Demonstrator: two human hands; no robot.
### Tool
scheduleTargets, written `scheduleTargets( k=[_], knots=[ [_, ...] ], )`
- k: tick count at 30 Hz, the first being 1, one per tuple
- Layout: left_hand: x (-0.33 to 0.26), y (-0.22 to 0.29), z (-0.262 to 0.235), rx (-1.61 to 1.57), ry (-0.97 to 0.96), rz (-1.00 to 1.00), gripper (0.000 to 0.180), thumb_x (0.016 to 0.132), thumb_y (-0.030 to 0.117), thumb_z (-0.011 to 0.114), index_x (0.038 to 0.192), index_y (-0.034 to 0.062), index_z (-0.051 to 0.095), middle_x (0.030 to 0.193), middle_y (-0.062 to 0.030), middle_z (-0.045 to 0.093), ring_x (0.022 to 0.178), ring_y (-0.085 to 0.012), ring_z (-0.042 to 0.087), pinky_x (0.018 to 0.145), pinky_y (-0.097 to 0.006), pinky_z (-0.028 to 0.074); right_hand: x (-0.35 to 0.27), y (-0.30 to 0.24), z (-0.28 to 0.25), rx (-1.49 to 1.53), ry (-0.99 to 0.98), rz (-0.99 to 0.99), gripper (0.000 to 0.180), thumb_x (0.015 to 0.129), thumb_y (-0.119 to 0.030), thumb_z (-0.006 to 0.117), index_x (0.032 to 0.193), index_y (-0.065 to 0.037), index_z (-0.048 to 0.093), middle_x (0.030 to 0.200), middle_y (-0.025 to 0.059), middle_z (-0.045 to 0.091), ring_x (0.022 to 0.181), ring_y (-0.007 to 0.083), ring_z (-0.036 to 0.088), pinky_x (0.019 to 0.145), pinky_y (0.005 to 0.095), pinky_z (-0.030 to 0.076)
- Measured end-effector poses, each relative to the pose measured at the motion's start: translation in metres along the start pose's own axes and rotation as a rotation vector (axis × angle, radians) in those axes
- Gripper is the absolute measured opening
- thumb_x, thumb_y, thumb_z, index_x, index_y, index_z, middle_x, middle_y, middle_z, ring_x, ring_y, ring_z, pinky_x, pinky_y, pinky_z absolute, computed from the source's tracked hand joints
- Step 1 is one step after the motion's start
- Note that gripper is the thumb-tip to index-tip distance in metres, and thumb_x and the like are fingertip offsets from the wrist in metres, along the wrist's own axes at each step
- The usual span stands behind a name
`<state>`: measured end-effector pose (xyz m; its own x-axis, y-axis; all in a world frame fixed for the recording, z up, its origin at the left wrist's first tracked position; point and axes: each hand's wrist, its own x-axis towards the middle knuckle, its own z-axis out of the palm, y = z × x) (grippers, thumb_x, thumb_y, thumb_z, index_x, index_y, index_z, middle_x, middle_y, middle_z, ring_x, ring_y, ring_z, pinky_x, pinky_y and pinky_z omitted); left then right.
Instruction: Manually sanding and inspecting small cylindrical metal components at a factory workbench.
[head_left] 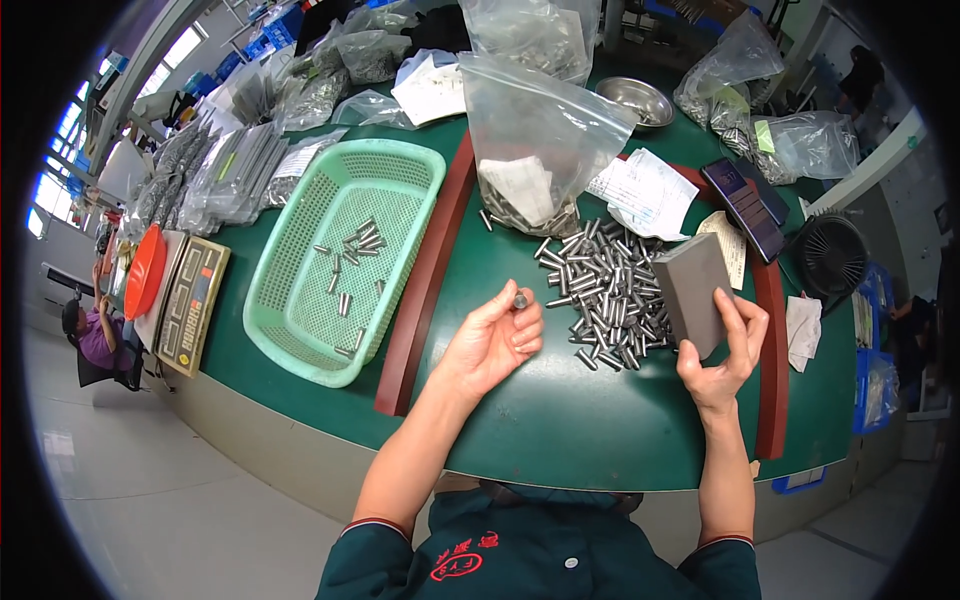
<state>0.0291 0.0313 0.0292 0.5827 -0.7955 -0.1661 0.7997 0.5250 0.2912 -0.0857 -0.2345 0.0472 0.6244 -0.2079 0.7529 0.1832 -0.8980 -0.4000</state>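
Note:
Between the thumb and curled fingers of my left hand is a small metal pin, its round end showing. My right hand grips a grey rectangular block by its side and lower edge, tilted up beside the pile. A heap of short metal pins lies on the green table between my hands. Left of them stands a mint-green plastic basket with several pins scattered on its bottom. Behind the heap, a clear plastic bag holds more pins and a paper slip.
Dark red bars border the work area left and right. A phone, papers and a black fan sit at the right. A metal bowl stands behind. Far left are a scale, an orange-red tray and a seated person.

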Motion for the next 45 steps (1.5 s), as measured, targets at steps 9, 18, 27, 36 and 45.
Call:
scheduleTargets(
  k=[9,18,27,36,45],
  knots=[
    [0.008,-0.012,0.024,-0.256,-0.012,-0.029,0.011,0.097,0.014,0.052,0.100,0.0034,0.049,0.081,-0.0019,0.042,0.067,-0.0107,0.038,0.064,-0.024,0.037,0.020,-0.005,0.004,0.105,-0.005,0.063,0.062,0.053,-0.023,0.071,0.112,-0.002,0.065,0.099,0.0126,0.053,0.088,0.0256,0.052,0.081,0.0360,0.041],
    [0.032,-0.026,0.028,-0.246,-0.074,-0.061,0.013,0.097,0.011,0.051,0.106,0.0017,0.050,0.084,-0.0031,0.044,0.071,-0.0116,0.041,0.067,-0.025,0.040,0.022,-0.021,0.017,0.173,0.009,0.055,0.064,0.052,-0.025,0.073,0.112,-0.005,0.065,0.097,0.0123,0.053,0.087,0.0269,0.051,0.080,0.0363,0.042],
    [0.033,-0.050,0.024,0.123,0.072,0.061,0.050,0.087,0.014,0.067,0.131,0.0032,0.046,0.128,-0.0113,0.053,0.117,-0.0247,0.052,0.104,-0.041,0.042,0.016,-0.043,0.021,0.163,-0.085,-0.152,0.065,0.049,-0.030,0.075,0.111,-0.010,0.068,0.096,0.0123,0.058,0.081,0.0251,0.055,0.075,0.0385,0.038],
    [0.035,-0.060,0.008,-0.029,-0.225,0.046,0.045,0.085,0.015,0.069,0.124,0.0046,0.050,0.119,-0.0082,0.057,0.112,-0.0217,0.054,0.104,-0.041,0.042,0.009,-0.042,0.023,0.110,-0.036,-0.174,0.068,0.048,-0.031,0.076,0.112,-0.012,0.067,0.098,0.0105,0.058,0.081,0.0238,0.054,0.076,0.0391,0.037],
    [0.026,-0.061,0.046,0.174,0.281,0.101,0.036,0.089,0.020,0.066,0.119,0.0052,0.052,0.101,-0.0039,0.058,0.075,-0.0130,0.049,0.074,-0.028,0.043,0.003,-0.049,0.023,0.162,-0.079,-0.202,0.064,0.049,-0.033,0.076,0.110,-0.012,0.069,0.096,0.0101,0.057,0.082,0.0230,0.055,0.077,0.0389,0.036]
  ],
)
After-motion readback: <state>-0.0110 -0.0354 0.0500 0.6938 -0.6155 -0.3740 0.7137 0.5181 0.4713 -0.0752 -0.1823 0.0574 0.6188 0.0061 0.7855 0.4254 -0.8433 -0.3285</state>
